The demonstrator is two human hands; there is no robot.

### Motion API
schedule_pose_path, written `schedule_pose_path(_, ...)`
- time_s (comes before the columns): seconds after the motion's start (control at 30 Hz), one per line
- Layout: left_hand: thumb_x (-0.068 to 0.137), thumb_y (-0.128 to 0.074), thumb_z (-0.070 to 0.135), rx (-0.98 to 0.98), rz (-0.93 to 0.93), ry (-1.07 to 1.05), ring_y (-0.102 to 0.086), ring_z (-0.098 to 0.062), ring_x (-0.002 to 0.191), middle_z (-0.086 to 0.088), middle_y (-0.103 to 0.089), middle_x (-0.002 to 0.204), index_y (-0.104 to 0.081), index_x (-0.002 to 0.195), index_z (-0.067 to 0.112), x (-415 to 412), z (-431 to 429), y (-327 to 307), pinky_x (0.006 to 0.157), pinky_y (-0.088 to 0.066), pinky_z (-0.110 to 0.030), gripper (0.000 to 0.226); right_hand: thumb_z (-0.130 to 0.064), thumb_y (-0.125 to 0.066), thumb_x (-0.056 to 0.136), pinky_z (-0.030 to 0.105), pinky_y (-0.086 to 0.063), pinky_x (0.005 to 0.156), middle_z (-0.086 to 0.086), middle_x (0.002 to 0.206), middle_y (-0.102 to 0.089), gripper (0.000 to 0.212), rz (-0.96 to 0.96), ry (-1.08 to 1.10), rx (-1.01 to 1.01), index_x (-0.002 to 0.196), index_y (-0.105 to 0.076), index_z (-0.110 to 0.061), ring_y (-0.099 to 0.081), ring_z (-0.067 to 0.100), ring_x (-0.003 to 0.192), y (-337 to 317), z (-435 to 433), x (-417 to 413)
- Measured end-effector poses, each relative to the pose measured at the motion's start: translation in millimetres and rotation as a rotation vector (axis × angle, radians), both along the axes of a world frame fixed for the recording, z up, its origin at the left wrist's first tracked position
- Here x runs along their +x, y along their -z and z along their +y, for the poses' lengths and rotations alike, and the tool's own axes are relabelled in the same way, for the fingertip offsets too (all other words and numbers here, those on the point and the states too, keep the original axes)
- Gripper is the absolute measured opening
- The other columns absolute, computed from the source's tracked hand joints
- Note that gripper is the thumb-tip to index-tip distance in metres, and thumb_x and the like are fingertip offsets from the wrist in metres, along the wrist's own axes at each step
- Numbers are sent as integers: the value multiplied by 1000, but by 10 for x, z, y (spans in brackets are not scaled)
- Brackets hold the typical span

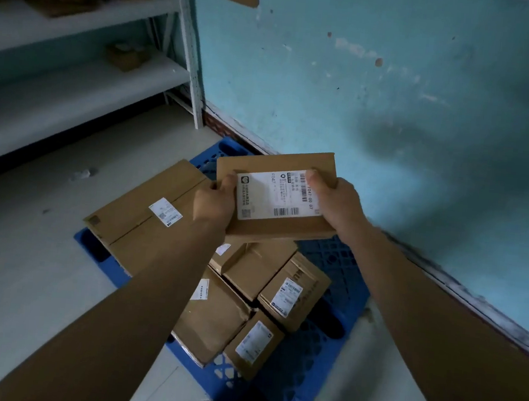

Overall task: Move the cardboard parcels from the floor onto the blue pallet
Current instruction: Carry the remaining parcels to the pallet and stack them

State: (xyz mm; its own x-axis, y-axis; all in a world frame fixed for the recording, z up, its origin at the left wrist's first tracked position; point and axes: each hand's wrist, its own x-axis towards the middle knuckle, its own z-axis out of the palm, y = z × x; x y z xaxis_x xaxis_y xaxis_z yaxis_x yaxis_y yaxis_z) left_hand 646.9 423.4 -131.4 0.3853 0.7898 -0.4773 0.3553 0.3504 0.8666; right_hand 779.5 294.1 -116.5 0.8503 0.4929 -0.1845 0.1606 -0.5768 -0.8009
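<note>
Bare strip of blue pallet free along the wall, parcels filling its left and middle

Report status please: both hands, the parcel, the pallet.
Left hand and right hand grip flat labelled parcel by its side edges, above blue pallet. Other parcels already on pallet. Bare grid at right, nothing blocking.

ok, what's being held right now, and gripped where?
A flat labelled cardboard parcel, held above the blue pallet: left hand grips its left edge, right hand its right edge.
</note>
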Motion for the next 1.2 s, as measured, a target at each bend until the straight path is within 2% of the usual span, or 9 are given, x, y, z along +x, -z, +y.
schedule_pose_path(0.17, 95, -44, 49, -7, 22, -191, -64, -17, 84, -3, -66, 93, -57, 114, 13, 334, 43, 325, 61, -47, -26, 42, -50, -49, 93, 22, -46, 62, -6, 75, -63, 37, 36, -193, 5, 82, -62, -16, -59, 8, 67, 275, 317, 564)
schedule_pose_path(0.3, 95, -45, 47, -30, 47, -398, -62, -16, 84, -5, -66, 100, -54, 119, 11, 587, -124, 673, 56, -43, -24, 44, -50, -49, 93, 18, -44, 59, -10, 74, -60, 38, 75, -408, -43, 85, -63, -16, -57, 3, 66, 646, 475, 988)
schedule_pose_path(0.43, 95, -46, 44, -118, 41, -573, -58, -12, 73, -1, -60, 87, -52, 116, 10, 883, -351, 1182, 53, -42, -25, 41, -54, -51, 90, 26, -52, 68, 1, 92, -70, 51, 93, -562, -129, 102, -65, -7, -66, 15, 79, 1156, 583, 1372)
schedule_pose_path(0.53, 96, -46, 45, -178, 41, -649, -60, -15, 77, -5, -62, 92, -49, 120, 11, 1091, -445, 1645, 53, -45, -27, 42, -57, -53, 88, 29, -51, 68, 3, 96, -68, 53, 123, -604, -181, 106, -61, -7, -65, 17, 81, 1618, 640, 1614)
schedule_pose_path(0.63, 95, -46, 46, -218, 68, -649, -64, -18, 80, -7, -63, 97, -50, 120, 12, 1239, -474, 2211, 52, -46, -26, 42, -57, -52, 88, 26, -44, 54, 5, 92, -67, 56, 128, -639, -238, 106, -61, -6, -63, 14, 73, 2196, 635, 1785)
schedule_pose_path(0.77, 96, -46, 44, -298, 107, -659, -64, -20, 79, -9, -63, 92, -50, 112, 9, 1333, -510, 3013, 55, -50, -29, 39, -56, -52, 89, 25, -46, 58, 6, 91, -69, 51, 183, -650, -309, 101, -62, -8, -65, 16, 75, 3036, 598, 1890)
schedule_pose_path(0.9, 96, -46, 41, -303, 139, -690, -64, -22, 80, -12, -64, 97, -51, 112, 10, 1380, -449, 3729, 65, -54, -33, 35, -51, -50, 92, 23, -43, 56, 1, 78, -65, 40, 200, -688, -358, 81, -59, -14, -60, 12, 66, 3721, 695, 1918)
schedule_pose_path(1.03, 96, -45, 42, -295, 180, -706, -60, -17, 73, -7, -61, 89, -51, 113, 12, 1394, -348, 4252, 53, -46, -27, 36, -55, -51, 90, 22, -43, 56, -2, 79, -62, 39, 183, -707, -380, 89, -56, -16, -58, 9, 67, 4284, 888, 1917)
schedule_pose_path(1.2, 95, -46, 42, -299, 221, -755, -56, -14, 67, -2, -57, 78, -50, 113, 8, 1357, -253, 4762, 51, -41, -25, 38, -57, -49, 90, 21, -40, 50, -3, 72, -60, 45, 194, -773, -410, 92, -59, -13, -58, 13, 62, 4833, 1038, 1875)
